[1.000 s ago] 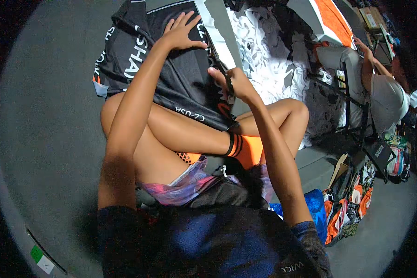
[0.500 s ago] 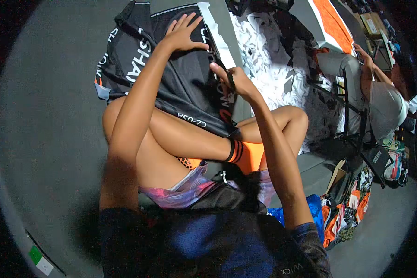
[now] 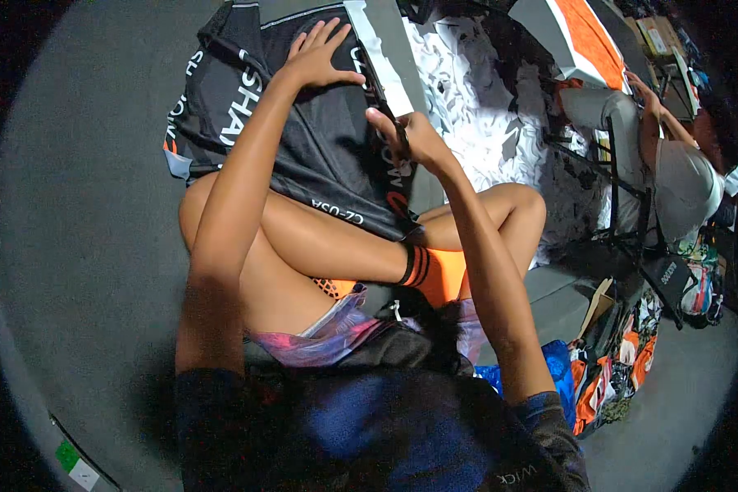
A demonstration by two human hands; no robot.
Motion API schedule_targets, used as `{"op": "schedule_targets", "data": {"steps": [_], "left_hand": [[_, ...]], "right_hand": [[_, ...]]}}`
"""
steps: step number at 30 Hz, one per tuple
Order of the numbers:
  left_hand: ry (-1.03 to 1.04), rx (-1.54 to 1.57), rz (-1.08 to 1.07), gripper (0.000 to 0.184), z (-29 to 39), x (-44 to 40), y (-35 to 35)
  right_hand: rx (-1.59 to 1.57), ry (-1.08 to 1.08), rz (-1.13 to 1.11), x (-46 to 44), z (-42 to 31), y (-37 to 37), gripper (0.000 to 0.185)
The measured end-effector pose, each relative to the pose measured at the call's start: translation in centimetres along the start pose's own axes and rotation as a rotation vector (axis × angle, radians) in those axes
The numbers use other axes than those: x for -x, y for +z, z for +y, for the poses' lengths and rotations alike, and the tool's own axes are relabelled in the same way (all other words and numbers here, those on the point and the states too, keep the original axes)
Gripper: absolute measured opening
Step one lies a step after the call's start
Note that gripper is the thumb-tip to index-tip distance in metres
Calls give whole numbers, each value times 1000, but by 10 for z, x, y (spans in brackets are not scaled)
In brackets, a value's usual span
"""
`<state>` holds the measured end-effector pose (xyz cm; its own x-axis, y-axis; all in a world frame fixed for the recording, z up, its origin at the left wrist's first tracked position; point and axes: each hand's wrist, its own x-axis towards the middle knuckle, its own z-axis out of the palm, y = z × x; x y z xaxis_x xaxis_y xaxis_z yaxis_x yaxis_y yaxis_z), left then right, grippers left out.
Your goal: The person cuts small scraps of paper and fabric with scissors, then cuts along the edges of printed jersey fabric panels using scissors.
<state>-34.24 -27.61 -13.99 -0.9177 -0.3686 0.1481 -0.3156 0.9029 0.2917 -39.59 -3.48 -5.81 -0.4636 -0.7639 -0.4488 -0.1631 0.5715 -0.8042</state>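
A black printed jersey piece (image 3: 320, 139) with white lettering lies spread on the grey floor in front of my crossed legs. My left hand (image 3: 316, 61) rests flat on it near the top, fingers spread. Black-handled scissors (image 3: 403, 139) are in my right hand (image 3: 418, 141), whose fingers wrap round the handles with the thumb on the near side. The dark blades point away from me along the jersey piece's right edge. Beside them runs a white fabric margin (image 3: 381, 57). How far the blades are apart I cannot tell.
A heap of white scraps (image 3: 467, 107) lies to the right. Beyond it, a seated person (image 3: 685, 184) is by a dark-framed chair (image 3: 615, 180), with white and orange fabric (image 3: 586, 45) nearby. Orange, black and white pieces (image 3: 619, 369) are piled at lower right by a blue bag (image 3: 558, 369).
My right hand with the scissors has shifted very slightly left in the view. The left hand and the jersey piece also sit a little further left and up.
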Motion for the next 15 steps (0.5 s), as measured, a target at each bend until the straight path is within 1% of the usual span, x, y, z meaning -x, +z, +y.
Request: {"op": "schedule_targets", "data": {"steps": [4, 9, 11, 15], "left_hand": [[-2, -12, -7, 111, -1, -1, -2], [-13, 4, 0, 112, 0, -1, -3], [-16, 19, -6, 115, 1, 0, -2], [-9, 18, 7, 115, 1, 0, -1]], "right_hand": [[-73, -70, 23, -4, 3, 2, 62], [-19, -59, -4, -11, -4, -2, 60], [-18, -43, -10, -14, -4, -3, 55], [-14, -49, 7, -15, -4, -2, 57]]}}
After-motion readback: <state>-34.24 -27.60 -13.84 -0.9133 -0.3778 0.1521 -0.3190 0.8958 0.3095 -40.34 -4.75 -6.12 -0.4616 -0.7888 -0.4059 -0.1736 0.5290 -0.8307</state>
